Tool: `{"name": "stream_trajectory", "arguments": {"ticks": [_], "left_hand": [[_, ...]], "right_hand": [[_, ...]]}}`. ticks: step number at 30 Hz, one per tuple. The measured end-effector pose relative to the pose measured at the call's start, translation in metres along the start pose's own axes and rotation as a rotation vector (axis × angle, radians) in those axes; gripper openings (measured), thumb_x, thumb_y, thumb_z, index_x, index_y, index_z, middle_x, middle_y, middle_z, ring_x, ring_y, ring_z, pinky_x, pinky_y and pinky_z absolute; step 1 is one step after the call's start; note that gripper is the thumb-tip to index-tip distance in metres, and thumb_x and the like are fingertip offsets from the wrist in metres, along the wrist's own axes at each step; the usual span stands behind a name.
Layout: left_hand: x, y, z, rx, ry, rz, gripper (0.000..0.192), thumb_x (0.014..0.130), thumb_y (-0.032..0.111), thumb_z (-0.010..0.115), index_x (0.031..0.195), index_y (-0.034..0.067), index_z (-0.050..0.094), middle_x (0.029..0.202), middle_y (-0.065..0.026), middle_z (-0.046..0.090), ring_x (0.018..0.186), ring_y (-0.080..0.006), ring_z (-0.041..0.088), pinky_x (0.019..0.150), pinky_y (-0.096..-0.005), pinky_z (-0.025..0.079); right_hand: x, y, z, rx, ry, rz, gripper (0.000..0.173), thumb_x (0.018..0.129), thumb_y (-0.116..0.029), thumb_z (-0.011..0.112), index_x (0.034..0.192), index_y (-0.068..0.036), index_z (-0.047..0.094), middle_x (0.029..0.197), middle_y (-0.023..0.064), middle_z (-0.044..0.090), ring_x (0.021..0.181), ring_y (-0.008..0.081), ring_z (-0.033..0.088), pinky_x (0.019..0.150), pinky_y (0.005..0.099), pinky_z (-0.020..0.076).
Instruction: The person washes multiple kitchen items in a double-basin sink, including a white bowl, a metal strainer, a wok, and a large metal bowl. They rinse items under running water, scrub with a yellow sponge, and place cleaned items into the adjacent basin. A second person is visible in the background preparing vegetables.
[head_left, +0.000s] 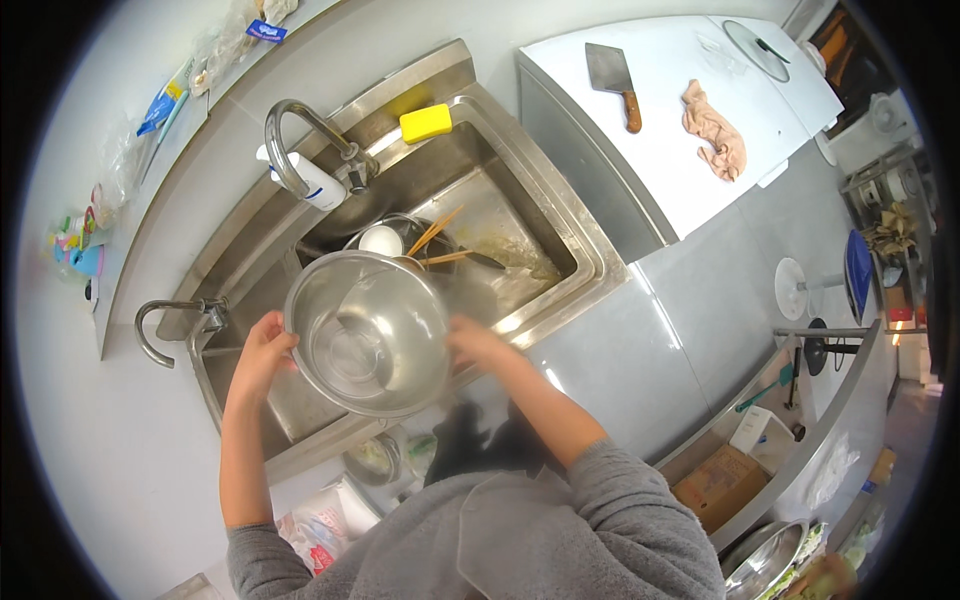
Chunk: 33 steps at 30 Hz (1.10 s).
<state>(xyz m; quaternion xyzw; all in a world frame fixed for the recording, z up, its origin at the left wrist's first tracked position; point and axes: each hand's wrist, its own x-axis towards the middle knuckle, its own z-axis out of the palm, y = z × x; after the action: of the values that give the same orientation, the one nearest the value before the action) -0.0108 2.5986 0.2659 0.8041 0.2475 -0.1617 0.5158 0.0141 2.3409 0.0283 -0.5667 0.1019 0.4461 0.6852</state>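
A large stainless steel bowl (409, 322) is held over the front of a two-basin steel sink (600, 247). My left hand (266, 345) grips its left rim, thumb on the edge. At the opposite side my right hand (476, 341), slightly blurred, is on the rim, its fingertips partly hidden. Just past the bowl, in the right basin, lie a white bowl (381, 241), wooden chopsticks (435, 231) and a utensil with a dark end (486, 260). The held bowl covers part of them.
Two curved faucets (289, 109) (161, 306) rise behind the sink. A white bottle (319, 184) and a yellow sponge (425, 123) sit on the back ledge. To the right, a white-topped cabinet (555, 60) carries a cleaver (609, 69), a crumpled cloth (716, 135) and a glass lid (754, 52).
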Motion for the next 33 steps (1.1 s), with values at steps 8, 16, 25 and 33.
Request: {"name": "stream_trajectory", "arguments": {"ticks": [8, 16, 25, 33], "left_hand": [[0.022, 0.050, 0.032, 0.044, -0.030, 0.061, 0.008, 0.079, 0.009, 0.055, 0.083, 0.011, 0.049, 0.075, 0.0058, 0.049, 0.069, -0.0030, 0.049, 0.053, -0.0198, 0.046], [0.031, -0.031, 0.020, -0.081, -0.032, -0.025, 0.016, 0.081, 0.007, 0.055, 0.097, 0.009, 0.052, 0.092, -0.0014, 0.057, 0.083, -0.0114, 0.058, 0.065, -0.0268, 0.055], [0.101, -0.124, 0.131, -0.558, -0.095, -0.179, 0.028, 0.083, 0.006, 0.055, 0.110, 0.006, 0.048, 0.105, -0.0090, 0.057, 0.093, -0.0212, 0.059, 0.076, -0.0362, 0.053], [0.150, -0.128, 0.233, -0.877, -0.283, -0.197, 0.033, 0.080, 0.007, 0.055, 0.113, 0.007, 0.051, 0.107, -0.0097, 0.059, 0.096, -0.0209, 0.059, 0.083, -0.0370, 0.050]], "right_hand": [[0.015, -0.018, -0.035, -0.025, 0.084, -0.013, 0.035, 0.076, -0.010, 0.056, 0.109, -0.003, 0.047, 0.100, 0.0113, 0.055, 0.082, 0.0211, 0.058, 0.058, 0.0340, 0.0518], [-0.006, -0.068, -0.073, -0.300, 0.229, -0.410, 0.037, 0.076, -0.012, 0.057, 0.110, -0.003, 0.048, 0.093, 0.0130, 0.058, 0.082, 0.0242, 0.058, 0.068, 0.0358, 0.0488], [-0.064, -0.202, -0.070, -0.824, 0.353, -0.703, 0.021, 0.072, -0.006, 0.057, 0.090, -0.001, 0.048, 0.068, 0.0103, 0.050, 0.063, 0.0209, 0.048, 0.062, 0.0329, 0.0417], [-0.078, -0.243, -0.024, -1.056, 0.280, -0.782, 0.018, 0.071, -0.003, 0.055, 0.082, -0.003, 0.042, 0.063, 0.0087, 0.041, 0.058, 0.0189, 0.041, 0.058, 0.0310, 0.0390]]}}
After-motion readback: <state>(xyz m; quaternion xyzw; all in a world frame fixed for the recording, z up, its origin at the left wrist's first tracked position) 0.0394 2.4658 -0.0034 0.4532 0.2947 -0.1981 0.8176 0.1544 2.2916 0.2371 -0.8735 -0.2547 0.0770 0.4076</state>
